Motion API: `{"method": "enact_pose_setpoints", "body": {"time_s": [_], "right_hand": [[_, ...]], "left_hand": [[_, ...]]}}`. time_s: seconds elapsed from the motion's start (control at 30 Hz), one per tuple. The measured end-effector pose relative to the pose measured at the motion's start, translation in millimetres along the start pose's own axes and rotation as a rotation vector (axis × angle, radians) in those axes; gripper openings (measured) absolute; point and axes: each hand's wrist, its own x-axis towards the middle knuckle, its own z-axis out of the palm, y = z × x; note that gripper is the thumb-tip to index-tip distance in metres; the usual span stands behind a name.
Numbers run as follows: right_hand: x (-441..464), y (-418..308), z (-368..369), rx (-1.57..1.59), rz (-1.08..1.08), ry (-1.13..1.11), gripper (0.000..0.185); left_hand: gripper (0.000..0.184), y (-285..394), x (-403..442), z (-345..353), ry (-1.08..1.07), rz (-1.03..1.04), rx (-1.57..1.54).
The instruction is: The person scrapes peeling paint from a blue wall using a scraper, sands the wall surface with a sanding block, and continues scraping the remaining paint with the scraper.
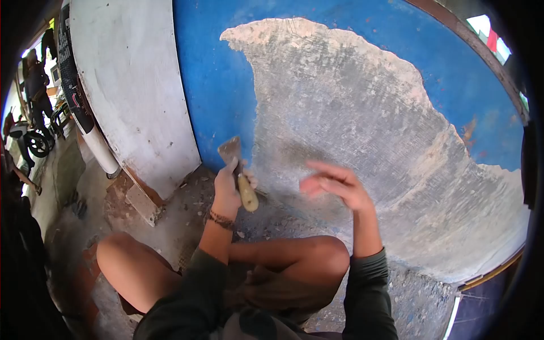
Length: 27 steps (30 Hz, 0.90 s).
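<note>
My left hand (228, 184) is closed around a putty knife (247, 194) with a pale wooden handle. Its flat, worn blade points up toward the blue paint, and the handle end tips down to the right. My right hand (340, 184) is raised in front of the wall with its fingers stretched out and nothing in them; motion blurs it a little. Ahead of both hands, the wall (340, 107) shows a large bare grey patch with a ragged edge, bordered by blue paint. Whether the blade touches the wall I cannot tell.
A white panel (127, 85) stands at the left beside a white pipe (101, 148). Rubble and dust cover the floor (396, 294) along the wall base. My bent knees (317, 255) are close below my hands. Far left, a person (38, 85) stands near a motorbike (37, 141).
</note>
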Motion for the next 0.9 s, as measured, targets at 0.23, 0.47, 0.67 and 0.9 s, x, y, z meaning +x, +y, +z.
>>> {"method": "enact_pose_setpoints", "body": {"time_s": [0.23,0.47,0.67,0.9], "right_hand": [[74.1,-43.9,26.9,-0.768,-0.280,0.271,0.036],[-13.6,126.4,95.5,0.140,0.385,-0.817,0.044],[-76.3,17.4,148.9,0.356,0.129,-0.043,0.016],[-67.4,-52.8,110.4,0.357,0.820,0.285,0.005]], "left_hand": [[0.025,54.7,15.9,102.7,-0.093,0.228,0.152],[0.026,92.9,4.3,95.3,-0.113,0.233,0.355],[0.020,71.1,25.2,57.0,-0.052,0.063,0.441],[0.023,62.5,32.4,45.2,-0.132,-0.002,0.485]]}}
